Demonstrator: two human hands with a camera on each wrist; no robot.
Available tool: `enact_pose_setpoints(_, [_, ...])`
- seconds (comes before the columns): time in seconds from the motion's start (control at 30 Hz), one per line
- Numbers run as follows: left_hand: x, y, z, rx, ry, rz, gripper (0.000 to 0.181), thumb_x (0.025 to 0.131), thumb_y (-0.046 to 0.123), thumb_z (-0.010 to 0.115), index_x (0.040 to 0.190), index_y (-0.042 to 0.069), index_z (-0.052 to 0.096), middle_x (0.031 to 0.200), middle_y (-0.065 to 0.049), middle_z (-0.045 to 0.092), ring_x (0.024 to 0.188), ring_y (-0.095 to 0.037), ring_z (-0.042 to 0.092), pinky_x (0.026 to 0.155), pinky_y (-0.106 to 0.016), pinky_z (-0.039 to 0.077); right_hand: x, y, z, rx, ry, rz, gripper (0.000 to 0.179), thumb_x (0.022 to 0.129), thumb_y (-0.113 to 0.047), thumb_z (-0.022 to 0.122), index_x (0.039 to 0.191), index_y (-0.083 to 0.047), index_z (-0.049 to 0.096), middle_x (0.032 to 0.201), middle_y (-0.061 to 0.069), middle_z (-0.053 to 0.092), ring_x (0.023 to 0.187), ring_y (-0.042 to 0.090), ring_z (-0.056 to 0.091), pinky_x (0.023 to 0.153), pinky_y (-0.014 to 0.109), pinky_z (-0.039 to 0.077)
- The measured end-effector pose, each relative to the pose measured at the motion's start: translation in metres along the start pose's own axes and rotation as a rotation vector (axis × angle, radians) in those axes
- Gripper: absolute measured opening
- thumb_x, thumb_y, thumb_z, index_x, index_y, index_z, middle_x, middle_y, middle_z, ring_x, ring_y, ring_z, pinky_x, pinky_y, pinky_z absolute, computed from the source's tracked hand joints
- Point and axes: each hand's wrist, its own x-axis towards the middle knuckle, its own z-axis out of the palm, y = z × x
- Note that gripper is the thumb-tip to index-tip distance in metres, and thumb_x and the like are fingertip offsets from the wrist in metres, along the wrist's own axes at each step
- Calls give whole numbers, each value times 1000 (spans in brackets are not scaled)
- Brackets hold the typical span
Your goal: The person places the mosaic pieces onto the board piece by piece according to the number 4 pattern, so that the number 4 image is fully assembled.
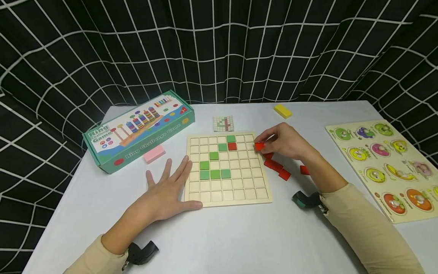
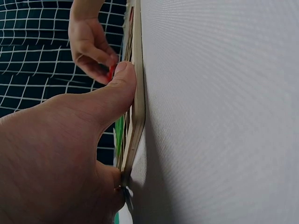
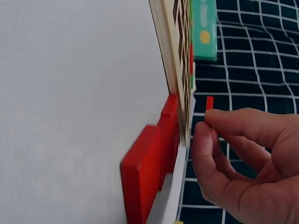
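Note:
A wooden grid board [image 1: 239, 190] lies mid-table with several green tiles [image 1: 213, 156] and one red tile [image 1: 232, 146] set in its squares. My left hand [image 1: 165, 192] rests at the board's left side, fingers spread, its thumb on the near left corner; the left wrist view shows that thumb [image 2: 119, 86] against the edge. Between thumb and fingertips my right hand [image 1: 282, 140] pinches a red tile [image 3: 209, 103], raised above the board's right edge. Loose red tiles [image 1: 273, 165] lie beneath and beside that hand. Just behind the board is a small pattern card [image 1: 223, 123].
A green Ring Challenge Game box [image 1: 147, 142] stands at the back left, with a pink block [image 1: 154, 153] before it. A yellow block [image 1: 282, 111] lies at the back right. The fruit puzzle board [image 1: 386, 163] covers the table's right side. Black gridded cloth hangs behind.

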Motion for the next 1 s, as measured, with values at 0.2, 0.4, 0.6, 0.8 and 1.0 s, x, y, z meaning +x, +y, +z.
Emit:
enact_pose_setpoints(0.2, [0,1,-1,10,-2,0,121,82,84,61,169,23,3,177,7,-6,161,-44,-8,106,-90,-5,3,-9,8,2,-19,3,28,87,-8,82,115,-8,80,100,14,74,76,26,67,68,32,57])
enact_pose_setpoints(0.4, [0,1,-1,16,0,3,121,82,85,60,169,23,3,177,6,-6,161,-44,-7,106,-90,-5,6,-17,15,-36,-21,0,26,86,-7,83,112,-10,81,104,14,71,78,25,63,62,30,51])
enact_pose_setpoints(0.6, [-1,1,-1,17,2,4,121,82,86,60,169,23,4,177,6,-5,161,-44,-6,106,-90,-5,8,-24,20,-37,-37,-21,29,82,-1,81,110,-10,82,107,14,70,79,24,62,62,34,55])
enact_pose_setpoints(0.8, [0,1,-1,19,1,1,122,81,85,61,169,23,4,177,6,-5,161,-45,-6,105,-91,-4,11,-30,24,-92,-36,-56,32,79,1,79,107,-12,82,107,12,73,85,24,62,65,31,54])
enact_pose_setpoints(1.0, [0,2,-1,17,-2,-2,122,82,84,62,169,23,5,177,5,-4,161,-45,-6,105,-91,-4,14,-39,30,-123,-51,-79,29,79,-3,86,106,-13,83,107,9,74,95,25,62,73,30,53])
